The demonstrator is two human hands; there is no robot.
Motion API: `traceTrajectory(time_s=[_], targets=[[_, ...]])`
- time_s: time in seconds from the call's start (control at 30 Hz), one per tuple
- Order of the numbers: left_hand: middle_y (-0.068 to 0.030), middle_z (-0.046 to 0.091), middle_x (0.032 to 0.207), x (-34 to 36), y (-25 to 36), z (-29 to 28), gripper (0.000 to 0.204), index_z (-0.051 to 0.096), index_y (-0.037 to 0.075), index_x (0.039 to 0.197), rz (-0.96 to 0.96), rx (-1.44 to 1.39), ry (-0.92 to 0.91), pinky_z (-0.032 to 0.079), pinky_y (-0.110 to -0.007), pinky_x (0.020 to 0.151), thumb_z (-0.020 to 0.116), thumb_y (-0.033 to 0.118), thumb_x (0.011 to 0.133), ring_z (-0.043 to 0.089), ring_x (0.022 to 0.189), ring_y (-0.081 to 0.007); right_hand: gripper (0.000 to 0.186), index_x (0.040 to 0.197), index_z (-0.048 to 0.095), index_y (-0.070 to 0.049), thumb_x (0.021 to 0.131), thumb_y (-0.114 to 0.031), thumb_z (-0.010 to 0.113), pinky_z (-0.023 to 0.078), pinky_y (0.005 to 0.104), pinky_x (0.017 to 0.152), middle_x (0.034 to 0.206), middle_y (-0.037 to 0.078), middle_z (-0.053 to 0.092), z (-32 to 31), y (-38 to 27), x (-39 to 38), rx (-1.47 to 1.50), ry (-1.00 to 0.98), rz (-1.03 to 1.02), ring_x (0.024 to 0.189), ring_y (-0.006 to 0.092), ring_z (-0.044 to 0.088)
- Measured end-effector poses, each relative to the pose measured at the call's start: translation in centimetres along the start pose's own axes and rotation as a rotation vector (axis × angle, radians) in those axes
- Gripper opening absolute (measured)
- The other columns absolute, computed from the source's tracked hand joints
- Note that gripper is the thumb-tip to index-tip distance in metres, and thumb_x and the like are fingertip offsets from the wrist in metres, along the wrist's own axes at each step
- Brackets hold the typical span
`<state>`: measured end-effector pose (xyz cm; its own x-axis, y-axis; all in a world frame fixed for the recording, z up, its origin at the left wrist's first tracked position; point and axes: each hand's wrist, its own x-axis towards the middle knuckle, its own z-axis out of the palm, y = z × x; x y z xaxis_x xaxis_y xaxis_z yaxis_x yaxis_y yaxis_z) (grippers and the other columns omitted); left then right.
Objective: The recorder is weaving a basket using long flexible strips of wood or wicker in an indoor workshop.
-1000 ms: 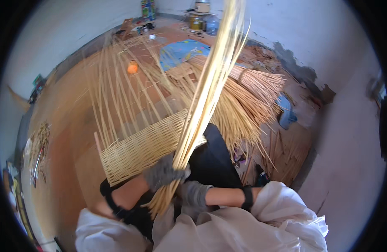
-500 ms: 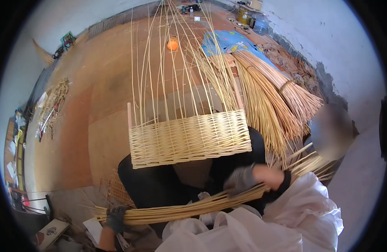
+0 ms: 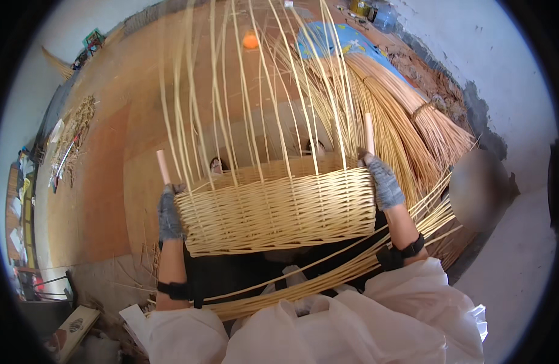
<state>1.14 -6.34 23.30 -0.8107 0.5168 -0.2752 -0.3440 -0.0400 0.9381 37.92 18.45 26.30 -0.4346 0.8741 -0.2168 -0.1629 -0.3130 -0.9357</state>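
Observation:
A woven wicker basket with long upright canes rises over my lap. My left hand, in a grey fingerless glove, grips its left end beside a short wooden post. My right hand, gloved alike, has its fingers around the right corner at another post. A loose bundle of canes lies across my lap below the basket.
Large cane bundles and a blue cloth lie on the floor at right, beside the wall. An orange ball lies ahead. Dried scraps and assorted items are at left.
My hands have left the cane bundle, now lying across my lap, and moved up to both ends of the basket, which sits slightly lower and tipped differently than half a second ago.

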Motion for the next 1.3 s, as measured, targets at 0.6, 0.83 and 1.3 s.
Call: traceTrajectory(time_s=[0.6,0.83,1.3], targets=[[-0.0132,0.053,0.100,-9.6,-4.2,6.2,0.030,0.050,0.004,0.107,0.841,0.707,-0.098,0.042,-0.032,0.083,0.055,0.017,0.081,0.050,0.093,-0.0236,0.049,0.110,0.053,0.002,0.076,-0.033,0.061,0.032,0.0307,0.094,0.111,0.011,0.053,-0.5,-0.8,1.7,0.014,-0.498,-0.014,0.106,0.0193,0.046],[-0.0010,0.056,0.079,-13.2,-8.1,14.7,0.018,0.056,0.014,0.083,1.254,1.141,-0.312,0.044,-0.032,0.070,0.067,0.020,0.070,0.053,0.075,-0.0192,0.032,0.102,0.057,-0.001,0.079,-0.023,0.060,0.042,0.0246,0.079,0.099,0.008,0.058,-1.9,-1.3,-1.7,0.036,-0.022,-0.202,0.090,0.0148,0.053],[-0.0098,0.062,0.078,-18.5,-2.7,0.1,0.019,0.062,0.007,0.087,0.401,1.297,-0.834,0.046,-0.031,0.070,0.055,0.022,0.079,0.060,0.076,-0.0230,0.018,0.078,0.062,-0.009,0.061,-0.013,0.066,0.041,0.0347,0.074,0.075,0.004,0.060,-0.1,4.1,-12.4,-1.562,-0.689,-0.570,0.076,0.0222,0.056]])
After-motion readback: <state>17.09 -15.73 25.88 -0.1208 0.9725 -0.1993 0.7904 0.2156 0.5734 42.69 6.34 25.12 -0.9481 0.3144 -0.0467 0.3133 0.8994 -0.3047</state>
